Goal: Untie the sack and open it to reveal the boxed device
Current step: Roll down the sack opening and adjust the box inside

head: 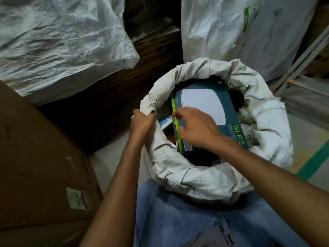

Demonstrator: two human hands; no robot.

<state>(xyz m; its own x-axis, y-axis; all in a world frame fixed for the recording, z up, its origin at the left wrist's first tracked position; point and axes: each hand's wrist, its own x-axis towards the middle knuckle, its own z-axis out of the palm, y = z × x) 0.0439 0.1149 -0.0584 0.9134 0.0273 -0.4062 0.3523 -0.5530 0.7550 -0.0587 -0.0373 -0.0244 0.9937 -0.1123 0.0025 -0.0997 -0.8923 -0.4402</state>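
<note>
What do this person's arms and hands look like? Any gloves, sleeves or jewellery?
Both forearms are bare right down to the frame's lower edge, with no sleeves in view. The left hand and right hand wear no gloves, and no watch or bracelet shows on either wrist. Light blue jeans cover the legs below.

The white woven sack [210, 177] is standing on the floor, untied, its mouth rolled down into a thick, grubby rim and gaping wide. The dark teal device box [210, 97], marked "Wi-Fi 5" with a lime-green edge stripe, is lying tilted inside, face up.
</note>
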